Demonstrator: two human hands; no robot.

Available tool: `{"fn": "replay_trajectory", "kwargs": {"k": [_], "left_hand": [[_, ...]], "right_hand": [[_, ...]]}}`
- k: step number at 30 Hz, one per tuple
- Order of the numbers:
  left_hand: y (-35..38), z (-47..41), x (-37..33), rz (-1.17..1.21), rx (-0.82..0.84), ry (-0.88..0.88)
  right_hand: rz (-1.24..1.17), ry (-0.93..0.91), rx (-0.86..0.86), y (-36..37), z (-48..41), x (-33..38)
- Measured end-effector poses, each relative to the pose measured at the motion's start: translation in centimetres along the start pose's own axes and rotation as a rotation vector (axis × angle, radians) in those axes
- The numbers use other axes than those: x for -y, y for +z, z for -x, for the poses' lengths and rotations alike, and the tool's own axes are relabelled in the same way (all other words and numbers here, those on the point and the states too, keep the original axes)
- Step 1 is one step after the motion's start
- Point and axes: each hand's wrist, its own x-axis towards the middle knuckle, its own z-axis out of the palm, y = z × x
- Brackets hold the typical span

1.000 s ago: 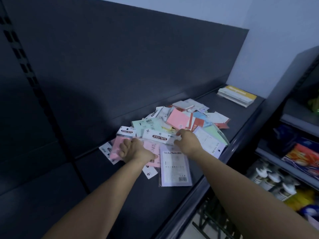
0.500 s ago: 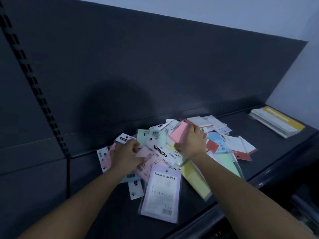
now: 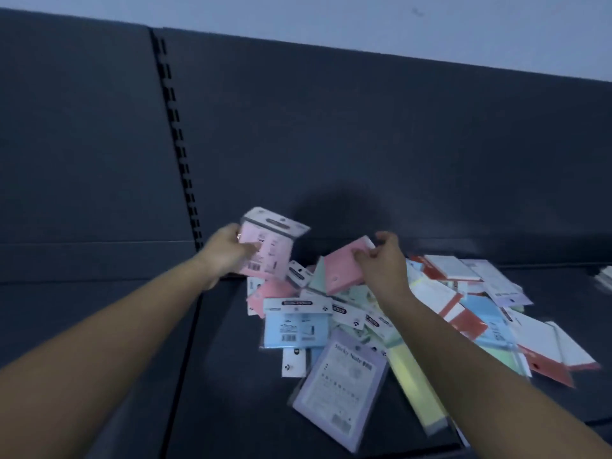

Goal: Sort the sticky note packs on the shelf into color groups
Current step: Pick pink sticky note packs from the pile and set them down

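Note:
A mixed heap of sticky note packs lies on the dark shelf. My left hand holds a light pink pack with a white header lifted above the heap's left edge. My right hand grips a darker pink pad tilted up over the middle of the heap. In front lie a blue pack, a lilac pack and a yellow pack. Red-edged white packs and green ones spread to the right.
The shelf's dark back panel rises behind the heap, with a slotted upright at the left. A seam splits the shelf surface left of the heap. Another stack shows at the right edge.
Both hands have lifted off the heap, the left raising the light pink pack, the right raising the darker pink pad. The view has swung left, so the heap sits further right.

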Motion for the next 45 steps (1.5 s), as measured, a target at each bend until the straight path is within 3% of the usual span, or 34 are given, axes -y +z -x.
{"fn": "replay_trajectory", "kwargs": {"k": [4, 6, 12, 23, 34, 45], "left_hand": [[-6.2, 1.4, 1.2, 0.179, -0.198, -0.079], [-9.2, 2.9, 2.3, 0.209, -0.243, -0.098], [-20.2, 9.5, 7.4, 0.286, -0.394, -0.147], [-43.5, 25.2, 19.1, 0.475, -0.643, -0.287], [-54.1, 29.4, 24.8, 0.507, -0.77, -0.352], [-60.7, 18.7, 26.9, 0.213, -0.713, -0.33]], "right_hand": [[-0.433, 0.346, 0.171, 3.5, 1.3, 2.7], [-0.514, 0.425, 0.267, 5.8, 2.5, 4.3], [-0.507, 0.438, 0.47, 15.7, 9.3, 9.5], [-0.459, 0.377, 0.906, 37.0, 31.3, 19.3], [-0.426, 0.401, 0.937, 48.3, 39.3, 24.8], [-0.39, 0.501, 0.767, 62.5, 35.7, 27.0]]}}
